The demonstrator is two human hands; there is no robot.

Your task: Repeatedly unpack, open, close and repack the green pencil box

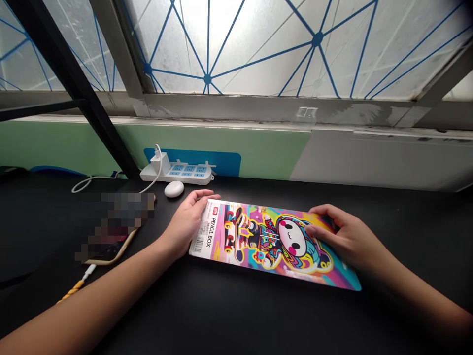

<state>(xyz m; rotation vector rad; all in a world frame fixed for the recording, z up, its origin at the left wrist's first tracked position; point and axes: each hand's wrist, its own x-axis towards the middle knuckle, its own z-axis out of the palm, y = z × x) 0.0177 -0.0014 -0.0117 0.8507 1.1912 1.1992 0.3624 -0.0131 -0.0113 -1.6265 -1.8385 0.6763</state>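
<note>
- pencil box: small print too tiny to read
- right hand: hides part of the box
- pixelated blur: covers most of a phone
- left forearm, right forearm: cut off by the edge

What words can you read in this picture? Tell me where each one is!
"PENCIL BOX": black letters on the white end panel of the colorful pencil box.
Small print beside those words: too small to read.
Barcode: its numbers are too small to read.
Red logo at the corner of the panel: too small to read.
</note>
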